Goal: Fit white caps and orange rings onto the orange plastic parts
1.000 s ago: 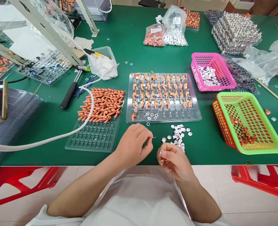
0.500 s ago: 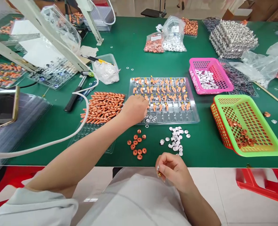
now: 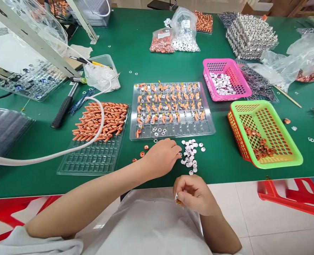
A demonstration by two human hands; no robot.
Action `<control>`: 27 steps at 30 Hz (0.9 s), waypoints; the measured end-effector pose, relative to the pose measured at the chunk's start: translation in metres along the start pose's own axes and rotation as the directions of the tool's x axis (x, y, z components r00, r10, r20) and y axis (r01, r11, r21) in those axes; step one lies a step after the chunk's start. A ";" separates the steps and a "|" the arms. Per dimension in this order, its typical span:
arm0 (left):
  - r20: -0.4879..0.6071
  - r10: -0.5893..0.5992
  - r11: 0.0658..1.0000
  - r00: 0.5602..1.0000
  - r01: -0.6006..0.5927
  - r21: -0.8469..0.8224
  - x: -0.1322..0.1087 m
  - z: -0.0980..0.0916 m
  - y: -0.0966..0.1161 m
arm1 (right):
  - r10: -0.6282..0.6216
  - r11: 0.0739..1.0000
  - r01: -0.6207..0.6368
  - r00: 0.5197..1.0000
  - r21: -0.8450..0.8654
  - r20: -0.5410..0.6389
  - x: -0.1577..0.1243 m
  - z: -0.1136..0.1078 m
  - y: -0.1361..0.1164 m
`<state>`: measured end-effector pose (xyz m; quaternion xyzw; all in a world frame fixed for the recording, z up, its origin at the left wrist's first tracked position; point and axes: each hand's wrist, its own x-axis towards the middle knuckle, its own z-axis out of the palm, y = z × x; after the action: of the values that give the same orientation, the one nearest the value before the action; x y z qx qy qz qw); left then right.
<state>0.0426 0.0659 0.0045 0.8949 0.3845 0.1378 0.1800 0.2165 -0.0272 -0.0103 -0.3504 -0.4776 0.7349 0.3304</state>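
Observation:
My left hand (image 3: 162, 156) lies knuckles up on the green table, its fingertips pinched together at the left edge of a small pile of white discs (image 3: 190, 156). What the fingers hold is hidden. A few orange rings (image 3: 143, 150) show just left of that hand. My right hand (image 3: 192, 194) hovers at the table's near edge, curled round a small metallic part (image 3: 177, 200). Beyond both hands lies a clear tray (image 3: 207, 129) with rows of orange curved pieces (image 3: 170, 104).
A second clear tray (image 3: 93, 161) carries a heap of orange pieces (image 3: 101, 120) under a white hose (image 3: 40, 157). To the right stand a green basket (image 3: 268, 163) and a pink basket (image 3: 212, 63). A hammer (image 3: 63, 106), bags and stacked trays lie farther back.
My left hand has pulled back from the filled tray and come down toward the white discs, covering most of the orange rings. My right hand stays curled at the table edge.

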 end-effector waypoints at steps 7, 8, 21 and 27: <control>0.125 -0.048 0.998 0.991 0.043 0.039 0.014 0.003 -0.001 | -0.034 0.998 0.033 0.999 -0.062 -0.014 -0.002 0.001 0.000; 0.111 -0.050 0.999 0.992 0.049 0.017 0.013 0.002 -0.001 | -0.041 0.997 0.040 0.999 -0.065 -0.015 -0.002 0.000 0.000; 0.067 -0.509 0.616 0.858 0.418 -0.668 -0.026 -0.035 0.021 | -0.576 0.772 0.389 0.762 -0.503 -0.296 0.008 0.009 -0.007; 0.138 -0.555 0.431 0.820 0.426 -0.796 -0.045 -0.026 0.020 | -0.673 0.593 0.382 0.719 -0.709 -0.176 0.024 0.025 -0.012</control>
<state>0.0152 0.0256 0.0316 0.5517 0.5359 0.3003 0.5642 0.1845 -0.0156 0.0032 -0.4284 -0.6920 0.2998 0.4977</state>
